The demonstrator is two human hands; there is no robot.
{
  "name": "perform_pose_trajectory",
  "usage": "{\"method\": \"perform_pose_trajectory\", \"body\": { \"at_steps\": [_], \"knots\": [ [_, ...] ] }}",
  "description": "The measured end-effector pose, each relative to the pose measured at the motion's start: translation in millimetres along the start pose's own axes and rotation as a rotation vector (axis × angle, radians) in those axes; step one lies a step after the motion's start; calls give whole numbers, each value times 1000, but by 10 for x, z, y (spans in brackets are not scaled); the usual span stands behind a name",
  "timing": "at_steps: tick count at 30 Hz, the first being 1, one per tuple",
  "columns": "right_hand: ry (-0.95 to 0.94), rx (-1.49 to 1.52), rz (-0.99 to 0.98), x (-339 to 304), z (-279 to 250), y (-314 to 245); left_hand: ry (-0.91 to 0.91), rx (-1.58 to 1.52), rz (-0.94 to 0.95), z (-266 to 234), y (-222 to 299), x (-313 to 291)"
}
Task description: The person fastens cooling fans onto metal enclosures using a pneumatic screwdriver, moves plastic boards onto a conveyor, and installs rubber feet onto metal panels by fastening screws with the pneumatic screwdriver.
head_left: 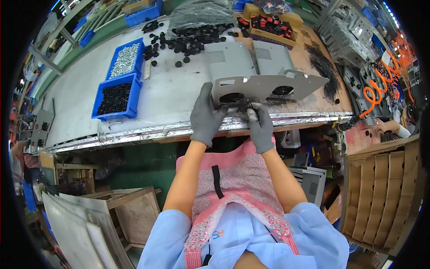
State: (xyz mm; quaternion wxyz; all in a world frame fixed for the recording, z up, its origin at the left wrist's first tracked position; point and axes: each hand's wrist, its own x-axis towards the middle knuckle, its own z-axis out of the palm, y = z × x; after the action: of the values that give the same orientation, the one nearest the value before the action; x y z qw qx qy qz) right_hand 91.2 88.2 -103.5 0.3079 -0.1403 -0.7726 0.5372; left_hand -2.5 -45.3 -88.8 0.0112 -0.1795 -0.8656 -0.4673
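A grey sheet-metal housing [257, 85] with two boxy, louvred sections stands on the bench in front of me. Its near panel has two round black fans, a left one [230, 98] and a right one [282, 90]. My gloved left hand [207, 115] grips the panel's left edge, its thumb reaching toward the lower front. My gloved right hand [260, 127] pinches a black wire fan guard [240, 107] just below the left fan. Another black wire piece [278, 97] lies by the right fan. The fingertips partly hide the guard.
Two blue bins, one of silver screws [124, 60] and one of black screws [113, 98], stand left. Loose black caps [188, 42] lie behind, beside a box of red-and-black switches [272, 30]. Black wire guards [323, 69] pile at right, near an orange coiled hose [374, 92].
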Motion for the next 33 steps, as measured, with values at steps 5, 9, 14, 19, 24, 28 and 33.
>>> {"method": "perform_pose_trajectory", "body": {
  "at_steps": [5,9,14,19,24,28,33],
  "knots": [
    [-4,-496,-179,77,-76,45,210,-137,150,-61,-194,-232],
    [-67,-582,-307,161,27,92,260,-270,127,-148,-221,-370],
    [-121,-557,-141,137,132,54,294,-270,85,-347,-328,-494],
    [-100,-66,0,6,-198,-27,493,173,301,-932,-402,-349],
    [-111,-714,-394,206,-1198,9,670,624,221,-1785,-842,174],
    [-34,-1274,-549,716,-2316,141,285,913,-365,-2200,-977,533],
    [-303,-1926,5,990,-3031,64,-37,920,-303,-2213,-973,872]
  ]
}}
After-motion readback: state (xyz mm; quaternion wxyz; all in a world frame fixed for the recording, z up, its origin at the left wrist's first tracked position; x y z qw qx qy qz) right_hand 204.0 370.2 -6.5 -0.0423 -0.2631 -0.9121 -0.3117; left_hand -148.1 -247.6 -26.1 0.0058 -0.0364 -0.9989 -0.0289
